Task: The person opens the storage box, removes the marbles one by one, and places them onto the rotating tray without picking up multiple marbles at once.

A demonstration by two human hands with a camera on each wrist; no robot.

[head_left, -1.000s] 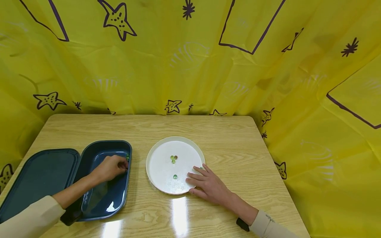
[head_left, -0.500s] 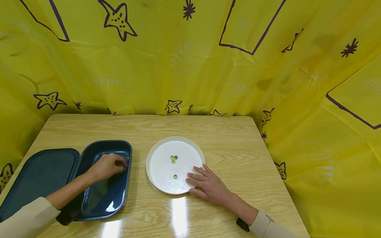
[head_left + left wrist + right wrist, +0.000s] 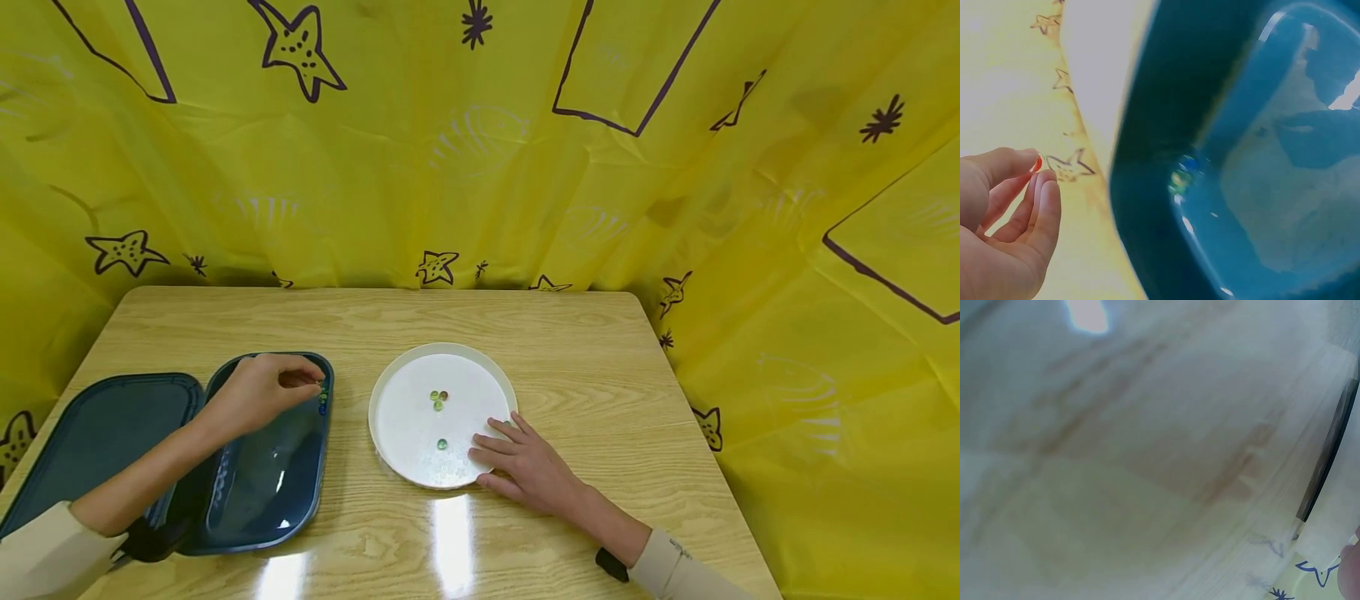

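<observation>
L hand (image 3: 266, 392) is held over far R corner of bin (image 3: 321, 492); thumb and fingertips are brought together on a small item (image 3: 1037, 164). Item is mostly hidden by fingers: clear w/ red tint, prob. glass marble. R hand (image 3: 528, 467) is laid on R rim of white tray (image 3: 405, 425), fingers extended and spread; nothing is gripped.

Marble loc.: green and blue marbles (image 3: 323, 400) are lined up inside bin along R wall. On tray, a three-marble cluster (image 3: 438, 406) (2 yellow-green, 1 brown-red) is set just beyond ctr.; a lone green marble (image 3: 442, 444) is placed nearer; another, a partly hidden marble (image 3: 507, 423), is located by R fingertips. Bin and tray are stood apart on tabletop (image 3: 577, 350).

Handling (est.): marbles to be treated as light, rigid, slippery, prone to roll; chipping poss. if dropped. Grip to be taken w/ thumb and fingertips on opp. sides, at max. dia., w/ light, even pressure. Tray is best steadied at rim.
</observation>
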